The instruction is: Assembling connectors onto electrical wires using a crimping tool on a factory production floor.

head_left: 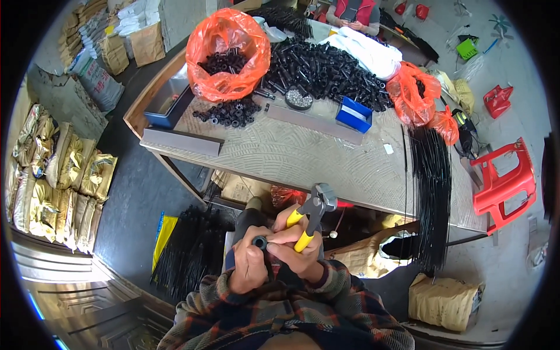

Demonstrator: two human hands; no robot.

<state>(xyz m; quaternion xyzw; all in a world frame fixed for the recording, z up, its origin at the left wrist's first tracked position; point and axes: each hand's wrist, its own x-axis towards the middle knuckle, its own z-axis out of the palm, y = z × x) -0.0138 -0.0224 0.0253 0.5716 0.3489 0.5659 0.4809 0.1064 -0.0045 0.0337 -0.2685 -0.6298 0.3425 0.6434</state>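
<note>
My left hand (247,269) is closed around a small black tubular part (260,240), its round open end facing up. In my right hand (304,256) are end-cutting pliers (315,214) with yellow grips, their metal head pointing away from me toward the table. The right thumb and fingertips also press close to the rim of the black part. Both hands are together in front of my body, just short of the table's near edge. What the left fingers cover of the part is hidden.
The table (274,154) carries a heap of black tubular parts (326,73), an orange bag (228,55) of black rings, a blue box (354,115) and a dish of small metal pieces (298,98). Black rods (431,192) hang over its right side. Another person (353,17) sits beyond.
</note>
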